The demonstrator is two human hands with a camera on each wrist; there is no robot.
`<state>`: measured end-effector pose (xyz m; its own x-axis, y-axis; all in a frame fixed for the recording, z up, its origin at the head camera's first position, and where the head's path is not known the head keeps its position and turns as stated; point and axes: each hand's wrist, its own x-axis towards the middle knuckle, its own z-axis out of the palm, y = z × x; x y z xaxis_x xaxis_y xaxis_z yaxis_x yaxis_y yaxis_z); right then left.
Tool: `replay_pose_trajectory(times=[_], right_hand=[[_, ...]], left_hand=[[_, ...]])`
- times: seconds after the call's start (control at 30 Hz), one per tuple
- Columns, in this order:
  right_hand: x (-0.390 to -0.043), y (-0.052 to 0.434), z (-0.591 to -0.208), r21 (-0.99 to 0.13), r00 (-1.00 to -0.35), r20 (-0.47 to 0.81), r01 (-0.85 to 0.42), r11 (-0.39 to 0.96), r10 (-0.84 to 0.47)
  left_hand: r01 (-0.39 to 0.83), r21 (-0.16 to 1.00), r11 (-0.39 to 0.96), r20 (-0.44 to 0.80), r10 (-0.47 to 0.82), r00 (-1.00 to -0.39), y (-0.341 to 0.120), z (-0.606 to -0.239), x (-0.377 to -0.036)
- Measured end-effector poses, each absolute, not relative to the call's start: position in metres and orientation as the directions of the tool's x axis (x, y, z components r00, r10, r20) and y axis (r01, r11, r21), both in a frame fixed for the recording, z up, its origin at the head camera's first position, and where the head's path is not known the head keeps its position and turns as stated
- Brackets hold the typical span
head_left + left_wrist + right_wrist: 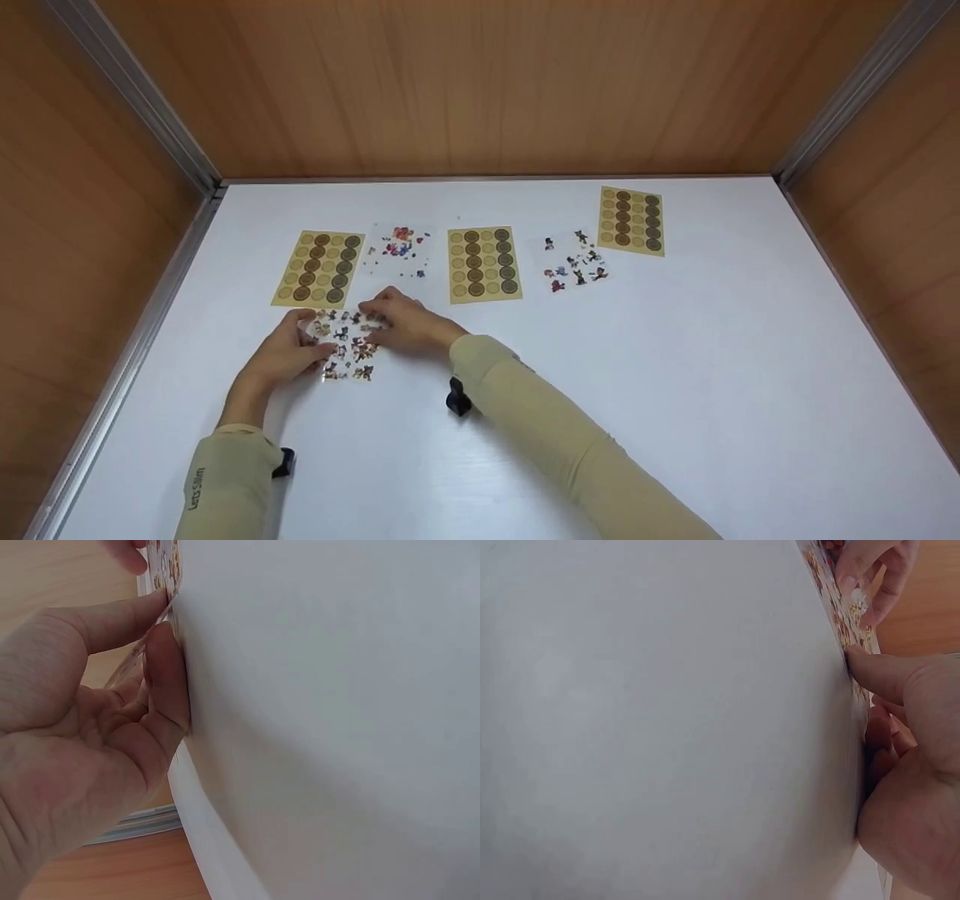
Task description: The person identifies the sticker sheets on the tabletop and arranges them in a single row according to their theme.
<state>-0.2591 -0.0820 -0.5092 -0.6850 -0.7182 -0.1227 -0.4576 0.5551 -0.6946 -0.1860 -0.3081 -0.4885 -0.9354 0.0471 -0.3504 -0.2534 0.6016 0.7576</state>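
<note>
A clear sticker sheet (341,352) with small cartoon figures lies at the left front, between both hands. My left hand (283,351) pinches its left edge between thumb and fingers; in the left wrist view the thumb (124,621) is on one face and the curled fingers are behind. At the sheet's right side, my right hand (411,322) holds it with thumb and fingers, covering its upper right part. The right wrist view shows the thumb (877,673) on the printed sheet (844,615), with the other fingers bent and partly hidden.
Behind the hands lie a gold sheet of round stickers (319,268), a clear sheet with colourful figures (401,247), another gold sheet (484,265), a second clear figure sheet (576,261) and a third gold sheet (631,220). Wooden panels (480,90) enclose the white table (712,375).
</note>
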Motion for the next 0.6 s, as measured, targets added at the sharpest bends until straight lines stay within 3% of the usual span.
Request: replay_pose_trajectory(times=[0.3, 0.6], right_hand=[[-0.2584, -0.0818, -0.5098, -0.718, -0.709, -0.098, -0.436, 0.543, -0.698], [-0.2583, -0.0779, -0.5115, -0.715, -0.683, -0.114, -0.448, 0.536, -0.722]], left_hand=[[-0.277, 0.748, 0.603, -0.366, 0.026, -0.930, -0.3070, -0.4878, -0.1885], [-0.265, 0.736, 0.623, -0.357, 0.024, -0.934, -0.3074, -0.4898, -0.1875]])
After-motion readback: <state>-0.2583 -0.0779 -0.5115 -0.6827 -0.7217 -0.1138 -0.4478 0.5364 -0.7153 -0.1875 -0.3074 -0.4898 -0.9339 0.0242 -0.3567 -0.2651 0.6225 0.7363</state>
